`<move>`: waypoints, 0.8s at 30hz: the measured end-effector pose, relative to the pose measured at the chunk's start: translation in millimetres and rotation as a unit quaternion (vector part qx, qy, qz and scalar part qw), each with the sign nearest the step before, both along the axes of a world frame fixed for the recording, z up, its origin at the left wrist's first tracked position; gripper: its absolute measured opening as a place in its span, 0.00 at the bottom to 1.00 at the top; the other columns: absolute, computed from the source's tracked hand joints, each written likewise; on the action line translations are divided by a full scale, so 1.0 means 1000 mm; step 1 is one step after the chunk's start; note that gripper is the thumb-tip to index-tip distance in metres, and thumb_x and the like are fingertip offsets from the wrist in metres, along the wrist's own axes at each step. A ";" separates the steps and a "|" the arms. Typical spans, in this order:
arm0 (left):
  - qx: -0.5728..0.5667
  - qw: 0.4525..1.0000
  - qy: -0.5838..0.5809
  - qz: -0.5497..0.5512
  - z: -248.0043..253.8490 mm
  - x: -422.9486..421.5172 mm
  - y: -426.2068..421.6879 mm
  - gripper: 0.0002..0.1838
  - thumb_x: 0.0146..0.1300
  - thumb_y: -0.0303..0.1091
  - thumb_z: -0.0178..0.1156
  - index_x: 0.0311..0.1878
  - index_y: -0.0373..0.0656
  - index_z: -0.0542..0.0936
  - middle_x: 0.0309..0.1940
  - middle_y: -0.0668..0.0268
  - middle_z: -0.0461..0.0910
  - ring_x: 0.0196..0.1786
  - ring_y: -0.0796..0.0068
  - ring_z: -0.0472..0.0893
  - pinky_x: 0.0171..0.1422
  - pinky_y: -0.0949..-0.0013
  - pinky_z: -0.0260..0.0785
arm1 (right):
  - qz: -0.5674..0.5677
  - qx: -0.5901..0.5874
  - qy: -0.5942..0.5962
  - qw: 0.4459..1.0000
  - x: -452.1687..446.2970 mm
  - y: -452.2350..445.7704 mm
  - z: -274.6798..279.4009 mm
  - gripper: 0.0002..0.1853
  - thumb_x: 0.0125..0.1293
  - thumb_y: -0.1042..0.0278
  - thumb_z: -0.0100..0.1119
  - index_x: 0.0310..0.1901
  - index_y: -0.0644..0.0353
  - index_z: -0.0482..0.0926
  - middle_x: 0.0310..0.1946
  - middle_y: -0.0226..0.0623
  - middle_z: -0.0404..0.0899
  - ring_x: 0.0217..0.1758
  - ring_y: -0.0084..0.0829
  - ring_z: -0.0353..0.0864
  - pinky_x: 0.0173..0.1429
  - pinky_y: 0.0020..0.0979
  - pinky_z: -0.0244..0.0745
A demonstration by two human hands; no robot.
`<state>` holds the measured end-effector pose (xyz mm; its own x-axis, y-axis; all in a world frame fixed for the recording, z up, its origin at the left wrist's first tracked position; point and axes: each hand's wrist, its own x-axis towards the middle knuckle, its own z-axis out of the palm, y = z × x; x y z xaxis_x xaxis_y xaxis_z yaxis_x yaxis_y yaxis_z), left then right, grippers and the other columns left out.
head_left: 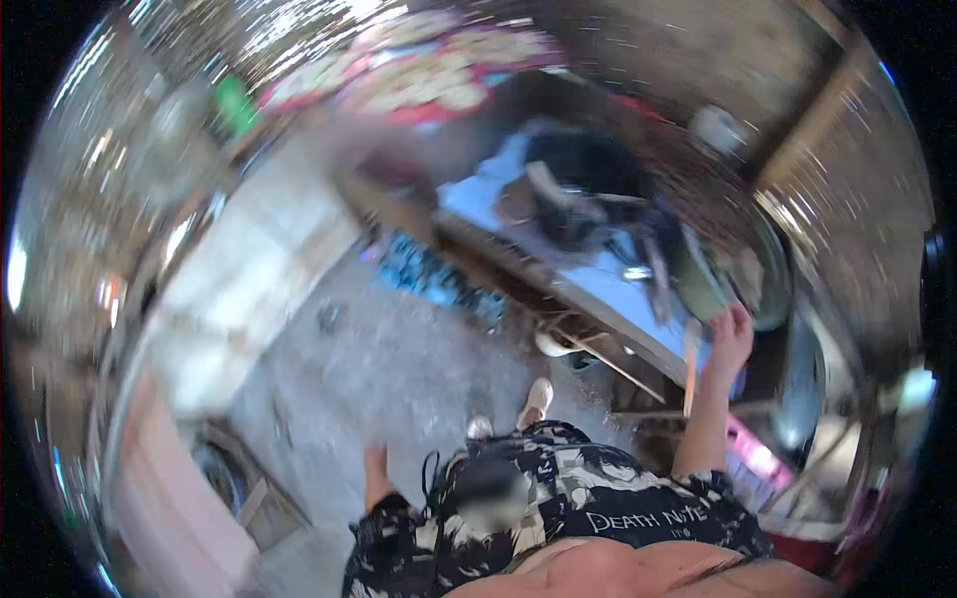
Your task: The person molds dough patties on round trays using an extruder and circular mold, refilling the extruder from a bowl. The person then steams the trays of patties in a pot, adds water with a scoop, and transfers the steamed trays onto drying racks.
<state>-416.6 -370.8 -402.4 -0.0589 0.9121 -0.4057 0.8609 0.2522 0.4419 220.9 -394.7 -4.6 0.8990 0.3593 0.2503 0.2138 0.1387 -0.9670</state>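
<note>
My right hand (733,337) is raised at the right, just in front of a large green tub (695,279). Its fingers are slightly bent and apart, with no held thing visible; whether the fingertips touch the tub's rim I cannot tell. Brownish contents lie inside the tub. Low beside my body hangs my left hand (376,460), small and smeared, its fingers not distinguishable. Left of the tub, dark clothes or bags (588,179) are heaped on a pale blue tabletop (628,289).
A pale covered surface (249,259) runs along the left. Blue patterned cloth (429,279) hangs or lies below the table's edge. Grey floor (369,369) stretches between. A pink object (755,456) sits at lower right, and flowered bedding (419,80) lies at the back.
</note>
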 end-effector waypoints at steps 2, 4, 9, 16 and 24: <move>-0.067 0.997 0.011 -0.049 0.008 0.002 0.005 0.22 0.58 0.38 0.52 0.54 0.37 0.68 0.50 0.53 0.72 0.53 0.61 0.71 0.54 0.64 0.65 | -0.021 -0.005 -0.024 0.999 0.001 -0.030 0.020 0.15 0.58 0.73 0.54 0.47 0.67 0.71 0.40 0.35 0.72 0.40 0.24 0.73 0.43 0.26 0.73; -0.159 0.983 -0.083 0.040 0.012 0.021 0.021 0.22 0.58 0.38 0.53 0.54 0.37 0.68 0.49 0.53 0.72 0.52 0.61 0.72 0.53 0.64 0.66 | -0.085 -0.042 -0.096 0.991 0.019 -0.063 0.027 0.12 0.59 0.74 0.54 0.45 0.66 0.73 0.34 0.33 0.73 0.34 0.21 0.74 0.37 0.22 0.73; -0.202 0.975 -0.088 0.016 0.044 0.101 0.072 0.22 0.57 0.37 0.54 0.54 0.37 0.69 0.48 0.54 0.73 0.49 0.63 0.73 0.51 0.65 0.66 | -0.241 -0.026 -0.164 0.956 0.074 -0.140 0.069 0.10 0.57 0.73 0.56 0.40 0.65 0.76 0.27 0.30 0.74 0.26 0.17 0.71 0.31 0.20 0.70; -0.171 0.982 -0.078 -0.023 0.065 0.214 0.113 0.22 0.56 0.37 0.55 0.54 0.37 0.69 0.46 0.56 0.74 0.46 0.65 0.74 0.48 0.67 0.67 | -0.381 -0.094 -0.227 0.892 0.235 -0.263 0.092 0.10 0.54 0.70 0.56 0.37 0.62 0.79 0.27 0.37 0.77 0.29 0.27 0.76 0.38 0.25 0.70; -0.148 0.978 -0.123 -0.083 0.071 0.384 0.089 0.23 0.55 0.37 0.57 0.53 0.38 0.70 0.44 0.58 0.76 0.42 0.67 0.76 0.45 0.69 0.69 | -0.331 -0.419 -0.117 0.838 0.443 -0.352 -0.007 0.19 0.49 0.58 0.59 0.42 0.60 0.78 0.40 0.47 0.76 0.45 0.42 0.75 0.51 0.36 0.69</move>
<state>-32.4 -281.6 -331.9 0.2118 0.7410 -0.6372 0.7775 0.2672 0.5692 664.3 -746.5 -12.1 0.9322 -0.0602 0.3569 0.1736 -0.7909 -0.5868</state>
